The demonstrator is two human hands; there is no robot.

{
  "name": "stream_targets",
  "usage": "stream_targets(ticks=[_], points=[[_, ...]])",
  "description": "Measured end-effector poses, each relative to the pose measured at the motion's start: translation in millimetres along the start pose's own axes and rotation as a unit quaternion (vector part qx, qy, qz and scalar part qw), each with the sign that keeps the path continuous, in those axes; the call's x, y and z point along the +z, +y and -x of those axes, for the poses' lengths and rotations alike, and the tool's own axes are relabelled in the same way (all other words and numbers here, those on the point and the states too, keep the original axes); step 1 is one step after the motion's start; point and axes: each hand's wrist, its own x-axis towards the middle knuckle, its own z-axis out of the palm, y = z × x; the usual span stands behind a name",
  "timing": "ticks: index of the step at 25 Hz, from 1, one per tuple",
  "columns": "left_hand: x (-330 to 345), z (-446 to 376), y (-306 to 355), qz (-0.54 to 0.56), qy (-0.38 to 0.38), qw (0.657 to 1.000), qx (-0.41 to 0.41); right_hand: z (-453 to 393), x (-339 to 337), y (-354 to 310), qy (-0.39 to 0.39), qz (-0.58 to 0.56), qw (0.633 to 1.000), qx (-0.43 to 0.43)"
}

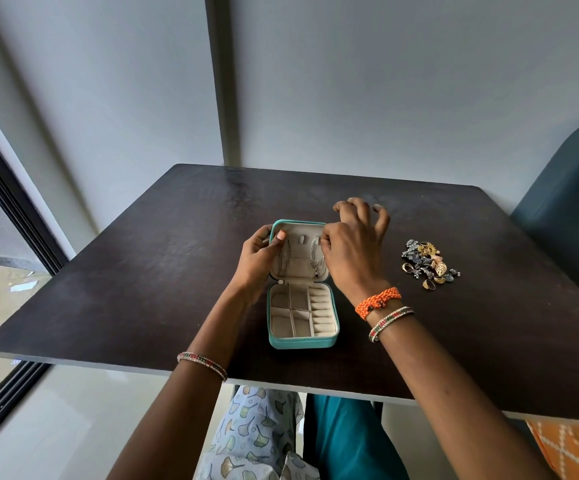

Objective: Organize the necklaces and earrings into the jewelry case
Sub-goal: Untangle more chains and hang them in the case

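Near the middle of the dark surface (142, 271), closer to its near edge, a small blue-green jewelry case (301, 299) lies wide open. Its lid (298, 251) stands up at the back. Its tray (301, 315) lies flat in front, with little boxes on one side and soft rolls on the other.

The left hand (260, 258) grips the left edge of the lid, with the thumb curled over onto the inside. The right hand (350, 244) pinches the top of a silver necklace (316, 259) at the upper right of the lid, and its other fingers are spread out. I think the person is hooking this necklace in place. Another thin chain (283, 259) hangs on the left side of the lid, partly hidden by the left hand.

Over toward the right edge of the surface, well apart from the case, sits a pile of small jewelry (428, 263). It is a mix of gold and dark silver bits. Some look like rings and some like earrings, but they are too small to sort out by eye.

So the job looks only partly done. Two necklaces are in the lid, or nearly so. The tray looks bare, as far as I can see. The whole pile must go in yet. I see no more necklaces lying loose, though one could hide in the pile.
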Motion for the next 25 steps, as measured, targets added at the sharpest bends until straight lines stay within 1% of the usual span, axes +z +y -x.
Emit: stream_targets(ticks=[5, 7, 9, 13, 16, 18, 21, 23, 25], points=[[-2.6, -0.8, -3.0, 0.02, -0.003, 1.0, -0.001, 1.2, -5.1, 3.2, -0.03, -0.02, 0.999, 0.011], [-2.4, -0.7, -3.6, 0.019, 0.002, 1.0, -0.004, 3.1, -4.7, 4.8, -0.026, -0.042, 0.999, 0.016], [-2.1, -1.4, -5.6, 0.014, 0.013, 1.0, -0.002, 6.9, -3.8, 7.0, -0.019, -0.071, 0.997, 0.026], [0.3, -4.7, -9.2, 0.014, 0.041, 0.999, 0.0, 18.4, 3.4, 10.3, -0.071, -0.109, 0.991, 0.037], [0.9, -6.8, -10.7, 0.016, 0.055, 0.998, -0.008, 21.8, 9.3, 13.1, -0.061, -0.12, 0.99, 0.042], [0.6, -7.0, -11.2, 0.018, 0.052, 0.998, -0.013, 21.0, 11.4, 14.6, -0.063, -0.125, 0.989, 0.038], [-1.6, -7.5, -13.9, 0.017, 0.048, 0.999, -0.016, 20.4, 14.7, 14.8, -0.089, -0.112, 0.99, 0.012], [-3.1, -8.2, -16.6, 0.013, 0.044, 0.999, -0.017, 21.3, 16.4, 15.9, -0.056, -0.148, 0.987, 0.022], [-3.5, -7.5, -18.4, -0.003, 0.051, 0.999, -0.018, 19.2, 19.9, 21.6, -0.003, -0.228, 0.97, 0.078]])
